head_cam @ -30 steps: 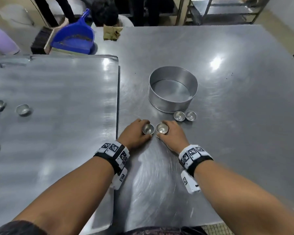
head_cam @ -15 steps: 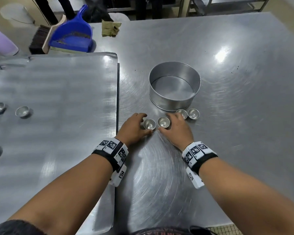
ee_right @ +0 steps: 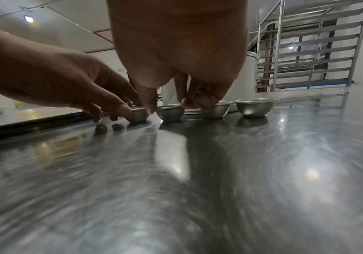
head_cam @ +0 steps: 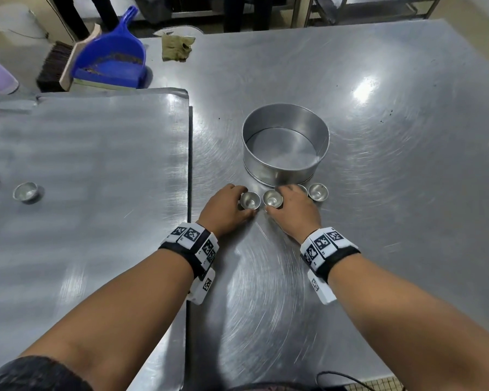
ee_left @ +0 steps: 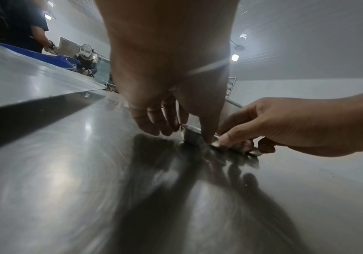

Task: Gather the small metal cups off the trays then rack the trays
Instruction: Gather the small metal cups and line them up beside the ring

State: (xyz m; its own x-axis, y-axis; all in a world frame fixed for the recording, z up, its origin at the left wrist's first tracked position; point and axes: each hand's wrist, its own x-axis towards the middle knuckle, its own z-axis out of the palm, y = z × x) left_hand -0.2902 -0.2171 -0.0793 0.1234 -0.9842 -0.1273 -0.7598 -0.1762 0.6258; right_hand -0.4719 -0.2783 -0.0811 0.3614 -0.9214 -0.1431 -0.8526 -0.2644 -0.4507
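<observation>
Bench (head_cam: 378,221), steel, as I read it from my end:

- Four small metal cups in a row, upright, just in front of the round tin (head_cam: 285,148): first cup (head_cam: 249,200), second cup (head_cam: 272,198), third cup (ee_right: 216,109) (mostly hidden under my knuckles in the head view), fourth cup (head_cam: 318,191), standing free.
- Left hand (head_cam: 226,211): grip curled round the first cup, thumb and fingers on its rim.
- Right hand (head_cam: 294,210): grip pinching the second cup at the thumb side; its other fingertips (ee_right: 204,101) rest at the third cup's rim.
- Tray (head_cam: 96,165), to the left, carrying a loose cup (head_cam: 26,191) near its left edge; others sit partly out of frame.
- Blue dustpan (head_cam: 110,57) and brush at the far left.
</observation>
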